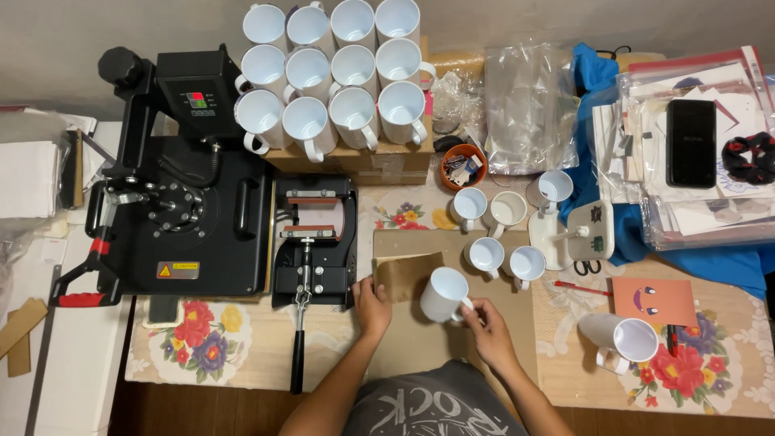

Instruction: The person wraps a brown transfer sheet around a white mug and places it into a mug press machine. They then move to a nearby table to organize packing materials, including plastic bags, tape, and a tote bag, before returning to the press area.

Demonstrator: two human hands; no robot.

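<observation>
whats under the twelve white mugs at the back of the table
The twelve white mugs stand in rows on a cardboard box; only its front edge shows. The box's top is covered by the mugs, and its contents can't be seen.

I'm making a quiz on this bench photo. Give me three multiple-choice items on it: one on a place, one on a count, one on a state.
1. Where does the right hand rest?
A. on the white mug's handle
B. on the black phone
C. on the press lever

2. How many white mugs stand on the cardboard box?
A. six
B. twelve
C. twenty

3. How does the mug near the orange card lie?
A. upright
B. upside down
C. on its side

Answers:
1. A: its fingers meet the white mug at the handle.
2. B: three rows of four.
3. C: the tipped mug shows its mouth sideways.
</observation>
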